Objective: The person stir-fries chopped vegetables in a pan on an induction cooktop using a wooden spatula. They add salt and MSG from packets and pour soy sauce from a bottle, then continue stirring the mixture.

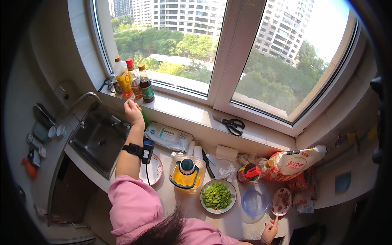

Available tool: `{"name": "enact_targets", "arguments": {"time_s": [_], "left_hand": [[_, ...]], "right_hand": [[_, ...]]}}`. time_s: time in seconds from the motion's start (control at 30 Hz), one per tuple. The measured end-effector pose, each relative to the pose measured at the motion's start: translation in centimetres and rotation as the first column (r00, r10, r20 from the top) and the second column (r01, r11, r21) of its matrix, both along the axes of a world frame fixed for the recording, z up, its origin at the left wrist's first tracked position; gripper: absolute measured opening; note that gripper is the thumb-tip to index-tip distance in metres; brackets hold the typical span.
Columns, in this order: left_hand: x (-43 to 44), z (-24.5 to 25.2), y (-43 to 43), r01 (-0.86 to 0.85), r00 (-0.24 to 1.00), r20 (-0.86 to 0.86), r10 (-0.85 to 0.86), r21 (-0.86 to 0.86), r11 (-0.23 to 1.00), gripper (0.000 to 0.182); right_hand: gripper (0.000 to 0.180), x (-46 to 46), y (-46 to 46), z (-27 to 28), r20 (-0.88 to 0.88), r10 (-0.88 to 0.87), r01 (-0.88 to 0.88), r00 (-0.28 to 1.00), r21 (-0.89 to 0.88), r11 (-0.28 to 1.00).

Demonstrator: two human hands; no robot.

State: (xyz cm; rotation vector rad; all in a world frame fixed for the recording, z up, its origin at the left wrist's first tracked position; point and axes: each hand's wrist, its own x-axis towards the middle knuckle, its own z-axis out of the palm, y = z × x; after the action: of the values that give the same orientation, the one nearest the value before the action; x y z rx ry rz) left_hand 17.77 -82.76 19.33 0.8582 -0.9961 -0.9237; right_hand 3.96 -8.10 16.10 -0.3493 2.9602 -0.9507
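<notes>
My left hand [133,111] is stretched toward the window ledge, its fingers curled in front of the bottles. A green object [144,118], partly hidden by that hand and wrist, shows beside it; I cannot tell whether the hand grips it. On the ledge stand an oil-coloured bottle with a yellow label [123,78], a red-capped bottle [134,80] and a dark sauce bottle with a green label [146,87]. At the lower right, my right hand [270,230] has its index fingertip at the rim of a small plate [281,203] with reddish residue.
A bowl of chopped green vegetable [216,196], an oil jug [186,176] and a clear bluish bowl [256,199] stand on the counter. Black scissors [233,125] lie on the ledge, and a black-handled knife [209,165] on the counter. The sink [99,137] is left.
</notes>
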Motion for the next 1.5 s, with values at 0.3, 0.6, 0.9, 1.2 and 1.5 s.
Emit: {"name": "enact_targets", "arguments": {"time_s": [0.3, 0.6, 0.9, 1.2, 1.5], "left_hand": [[6.0, 12.7, 28.3, 0.607, 0.673, -0.417, -0.611, -0.161, 0.778, 0.046], [-6.1, 7.6, 60.1, 0.991, -0.034, -0.198, -0.980, 0.120, -0.059, 0.034], [-14.2, -0.2, 92.1, 0.510, -0.780, -0.126, -0.613, 0.439, -0.740, 0.058], [-16.7, -6.9, 103.8, 0.225, -0.890, -0.158, -0.429, 0.665, -0.712, 0.053], [-17.3, -6.8, 104.2, 0.172, -0.890, -0.244, -0.386, 0.604, -0.778, 0.045]], "right_hand": [[0.045, 1.6, 11.0, -2.2, -0.246, -0.156, 0.153, 0.957, -0.032, 0.988], [0.018, 1.9, 38.0, 4.4, -0.501, -0.601, 0.770, 0.623, 0.258, 0.584], [0.046, -2.4, 57.6, 1.8, 0.038, -0.872, 0.727, 0.489, 0.535, 0.431], [0.032, -1.0, 63.0, 3.9, -0.052, -0.550, 0.543, 0.834, 0.263, 0.798], [0.034, -4.3, 57.5, 4.1, 0.090, -0.592, 0.479, 0.801, 0.497, 0.724]]}}
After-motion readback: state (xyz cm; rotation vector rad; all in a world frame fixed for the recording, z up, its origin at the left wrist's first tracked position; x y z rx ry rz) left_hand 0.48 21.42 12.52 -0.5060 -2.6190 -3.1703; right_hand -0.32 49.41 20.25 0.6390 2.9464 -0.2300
